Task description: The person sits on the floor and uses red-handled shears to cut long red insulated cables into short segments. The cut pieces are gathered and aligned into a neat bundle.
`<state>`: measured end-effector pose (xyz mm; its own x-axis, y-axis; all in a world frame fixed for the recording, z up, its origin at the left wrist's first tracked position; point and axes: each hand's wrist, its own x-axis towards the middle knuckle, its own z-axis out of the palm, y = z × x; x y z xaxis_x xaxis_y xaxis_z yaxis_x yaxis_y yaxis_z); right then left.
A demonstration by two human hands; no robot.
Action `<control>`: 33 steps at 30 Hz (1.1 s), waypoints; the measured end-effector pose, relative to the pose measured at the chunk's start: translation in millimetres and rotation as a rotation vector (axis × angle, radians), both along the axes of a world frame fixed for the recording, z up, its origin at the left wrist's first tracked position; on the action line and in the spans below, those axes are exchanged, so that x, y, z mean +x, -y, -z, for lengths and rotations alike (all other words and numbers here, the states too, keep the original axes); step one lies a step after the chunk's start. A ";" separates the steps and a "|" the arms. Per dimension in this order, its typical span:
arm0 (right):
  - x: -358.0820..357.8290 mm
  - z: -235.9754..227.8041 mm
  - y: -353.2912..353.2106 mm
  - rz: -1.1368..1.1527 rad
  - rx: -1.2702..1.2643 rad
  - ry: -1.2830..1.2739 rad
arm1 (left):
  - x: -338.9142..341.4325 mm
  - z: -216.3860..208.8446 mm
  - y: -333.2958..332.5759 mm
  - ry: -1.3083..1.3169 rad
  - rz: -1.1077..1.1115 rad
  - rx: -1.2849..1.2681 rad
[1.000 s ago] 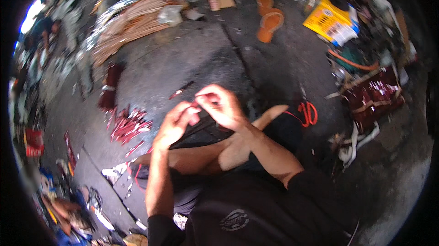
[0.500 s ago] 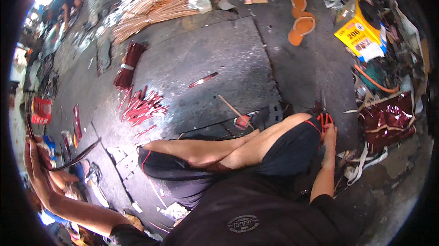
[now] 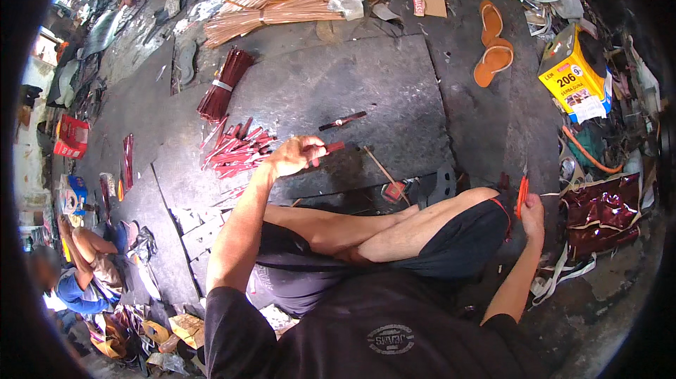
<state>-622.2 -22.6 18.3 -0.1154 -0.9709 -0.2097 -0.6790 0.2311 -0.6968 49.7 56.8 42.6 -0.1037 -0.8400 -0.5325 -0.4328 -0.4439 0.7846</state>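
My left hand (image 3: 299, 156) is above the dark work board (image 3: 394, 90), fingers closed on a short dark red strip (image 3: 334, 146) that sticks out to the right. Beside that hand, on the board, spreads a loose pile of short red strips (image 3: 239, 148). Behind the pile lies a dark red bundle of strips (image 3: 227, 83) tied with a pale band. A single dark strip (image 3: 343, 121) rests just beyond my left hand. By my right knee, my right hand (image 3: 534, 215) grips orange-handled scissors (image 3: 522, 196), blades pointing away from me.
Tied bundles of tan strips (image 3: 282, 9) lie at the back. Orange sandals (image 3: 493, 62), a yellow box-shaped container (image 3: 574, 72), and shiny dark red sheeting (image 3: 602, 213) are on the right. A thin stick (image 3: 384, 171) lies before my legs. Another person (image 3: 88, 280) sits at the left.
My left hand has come from the far left, where it held a long dark strip, to the middle beside the pile. The scissors' handles look closer together. The view has shifted.
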 end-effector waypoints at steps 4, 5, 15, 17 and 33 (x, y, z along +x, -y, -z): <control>166.2 -93.1 3.0 0.045 -0.197 0.511 | -0.8 29.0 10.4 0.084 0.065 -0.109; 196.8 -103.6 5.9 0.057 -0.213 0.541 | -6.4 26.1 16.7 0.081 0.057 -0.079; 368.5 -27.2 -5.3 -0.068 0.031 0.499 | -46.4 57.6 54.1 0.189 -0.162 -0.208; 359.2 -7.7 -8.7 -0.087 0.061 0.338 | -48.0 62.2 65.3 0.158 -0.138 -0.156; 366.3 -18.6 -36.0 -0.471 -0.046 -0.003 | -72.9 64.0 84.2 0.565 -0.196 -0.103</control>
<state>-255.9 13.5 36.9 0.3396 -0.9260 -0.1652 -0.7048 -0.1342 -0.6966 -23.1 -27.4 -21.4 0.3333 -0.8652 -0.3746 -0.7127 -0.4913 0.5007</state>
